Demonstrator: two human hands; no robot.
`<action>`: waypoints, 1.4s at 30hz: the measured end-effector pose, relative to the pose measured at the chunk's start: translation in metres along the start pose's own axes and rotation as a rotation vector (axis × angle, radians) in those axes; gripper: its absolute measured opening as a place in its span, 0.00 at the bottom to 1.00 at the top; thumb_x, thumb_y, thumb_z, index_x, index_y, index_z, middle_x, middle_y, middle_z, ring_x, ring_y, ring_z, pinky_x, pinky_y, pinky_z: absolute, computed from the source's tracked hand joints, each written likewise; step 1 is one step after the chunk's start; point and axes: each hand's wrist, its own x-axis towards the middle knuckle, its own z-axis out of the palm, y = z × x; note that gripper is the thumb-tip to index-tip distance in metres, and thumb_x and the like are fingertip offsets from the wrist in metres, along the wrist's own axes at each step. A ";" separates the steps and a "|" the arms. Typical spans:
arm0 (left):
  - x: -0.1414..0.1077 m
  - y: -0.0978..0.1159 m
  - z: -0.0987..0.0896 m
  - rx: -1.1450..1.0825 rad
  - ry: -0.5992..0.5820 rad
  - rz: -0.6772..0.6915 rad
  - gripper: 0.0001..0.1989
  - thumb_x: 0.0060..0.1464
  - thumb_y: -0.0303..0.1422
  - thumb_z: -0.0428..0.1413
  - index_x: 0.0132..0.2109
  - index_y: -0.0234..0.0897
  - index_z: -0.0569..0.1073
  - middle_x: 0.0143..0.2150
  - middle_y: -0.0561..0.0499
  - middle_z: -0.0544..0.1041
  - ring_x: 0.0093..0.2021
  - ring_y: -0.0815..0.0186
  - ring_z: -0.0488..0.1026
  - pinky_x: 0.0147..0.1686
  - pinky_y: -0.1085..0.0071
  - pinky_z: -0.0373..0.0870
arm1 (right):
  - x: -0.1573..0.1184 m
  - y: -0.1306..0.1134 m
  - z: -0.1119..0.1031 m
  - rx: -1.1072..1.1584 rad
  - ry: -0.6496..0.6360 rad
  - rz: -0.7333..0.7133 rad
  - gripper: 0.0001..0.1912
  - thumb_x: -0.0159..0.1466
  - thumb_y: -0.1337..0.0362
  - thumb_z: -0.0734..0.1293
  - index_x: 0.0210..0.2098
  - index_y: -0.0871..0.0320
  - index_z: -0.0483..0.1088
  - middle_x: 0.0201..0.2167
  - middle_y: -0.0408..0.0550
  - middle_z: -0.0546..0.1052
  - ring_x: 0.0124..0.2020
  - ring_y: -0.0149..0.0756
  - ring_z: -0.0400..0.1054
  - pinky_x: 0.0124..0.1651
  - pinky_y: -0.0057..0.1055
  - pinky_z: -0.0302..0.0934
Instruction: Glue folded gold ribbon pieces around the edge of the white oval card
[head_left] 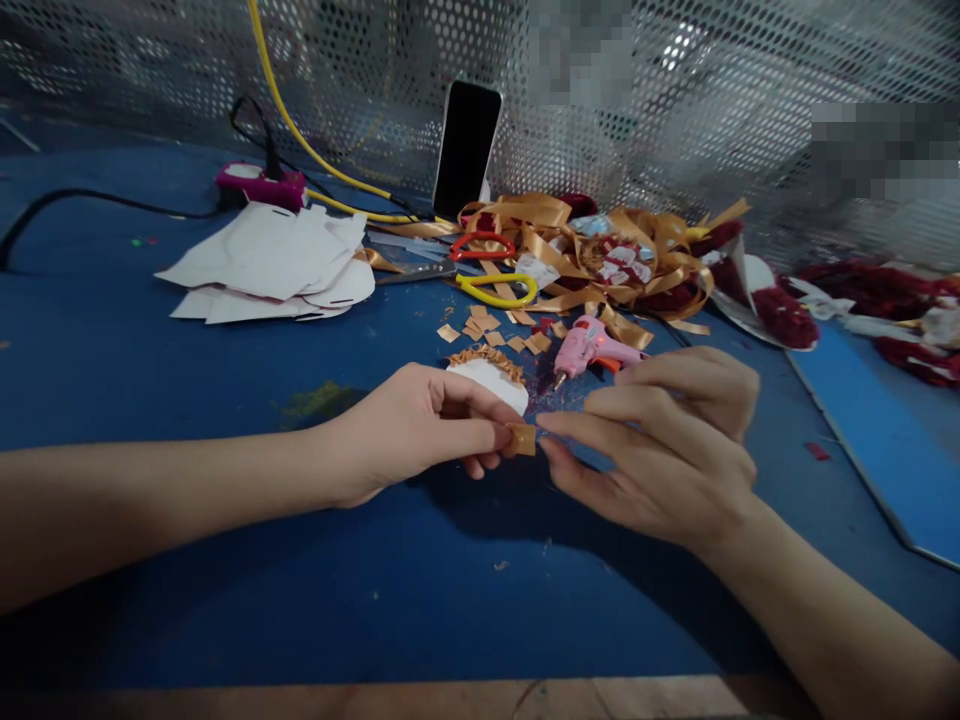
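Observation:
Between the thumb and fingers of my left hand [439, 420] is a small gold ribbon square [523, 440]. My right hand [660, 445] is just right of the square, its thumb and index fingertips apart, with nothing visible between them. Behind my left fingers lies a white piece [491, 385] with gathered gold ribbon along its upper edge. A pink glue gun [585, 348] rests beyond my right fingers, its nozzle pointing down-left. Several loose gold squares [480, 320] are scattered left of the gun.
White cut sheets [277, 255] lie back left, near a magenta power strip [259, 187]. Scissors with yellow and red handles [499, 290] lie before an upright phone [467, 150]. Tangled gold ribbon [555, 245] and dark red pieces spread right. A blue board [885, 430] lies far right.

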 end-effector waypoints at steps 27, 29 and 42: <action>-0.004 0.000 0.002 0.031 -0.041 0.041 0.02 0.53 0.22 0.66 0.35 0.31 0.83 0.28 0.55 0.81 0.26 0.78 0.74 0.29 0.84 0.75 | 0.007 -0.008 0.004 0.388 0.074 0.205 0.09 0.59 0.72 0.75 0.35 0.51 0.77 0.24 0.42 0.73 0.36 0.38 0.67 0.40 0.40 0.65; -0.004 -0.002 0.001 0.009 -0.026 0.068 0.03 0.52 0.23 0.68 0.36 0.32 0.83 0.29 0.55 0.81 0.26 0.78 0.74 0.29 0.84 0.75 | 0.008 -0.009 0.004 0.400 0.067 0.206 0.09 0.60 0.72 0.74 0.35 0.51 0.76 0.23 0.41 0.73 0.35 0.37 0.67 0.40 0.39 0.65; -0.003 -0.003 0.001 -0.025 0.014 0.112 0.04 0.50 0.25 0.69 0.36 0.34 0.84 0.28 0.54 0.81 0.25 0.77 0.74 0.28 0.83 0.74 | 0.010 -0.010 0.006 0.452 0.084 0.229 0.08 0.59 0.73 0.74 0.33 0.54 0.74 0.23 0.41 0.72 0.33 0.34 0.67 0.40 0.39 0.65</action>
